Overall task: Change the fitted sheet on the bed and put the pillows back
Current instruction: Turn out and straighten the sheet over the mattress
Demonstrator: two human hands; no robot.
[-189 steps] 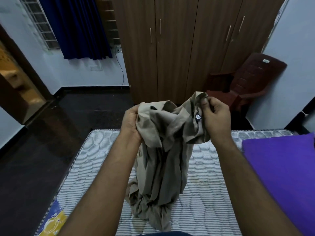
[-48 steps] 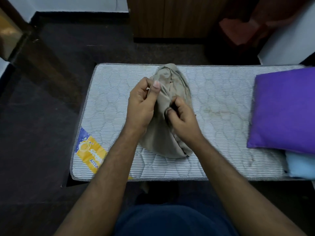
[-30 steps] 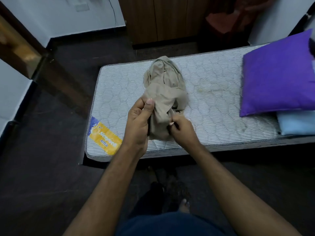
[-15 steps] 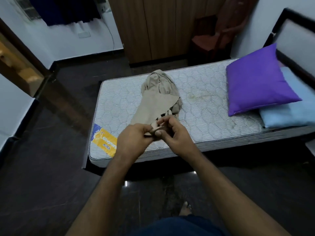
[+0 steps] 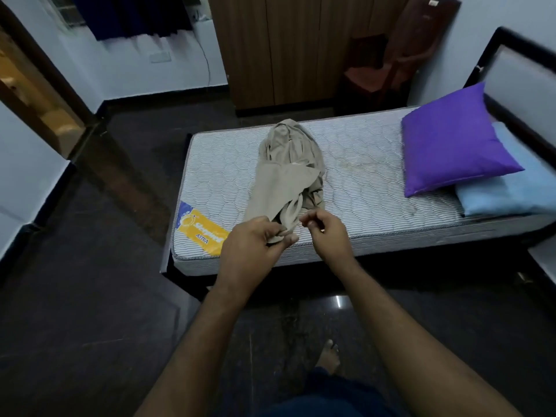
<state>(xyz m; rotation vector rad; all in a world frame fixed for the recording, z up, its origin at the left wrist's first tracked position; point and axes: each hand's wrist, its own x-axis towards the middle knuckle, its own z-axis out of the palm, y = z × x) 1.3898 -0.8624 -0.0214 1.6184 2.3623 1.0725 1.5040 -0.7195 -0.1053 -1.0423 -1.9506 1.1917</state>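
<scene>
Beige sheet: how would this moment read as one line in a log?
beige sheet: bunched on bare mattress | left hand: grips its near edge | right hand: pinches it | purple pillow: on blue pillow

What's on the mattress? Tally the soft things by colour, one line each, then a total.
Beige fitted sheet, bunched: 1
Purple pillow: 1
Light blue pillow, under the purple one: 1
Total: 3
</scene>
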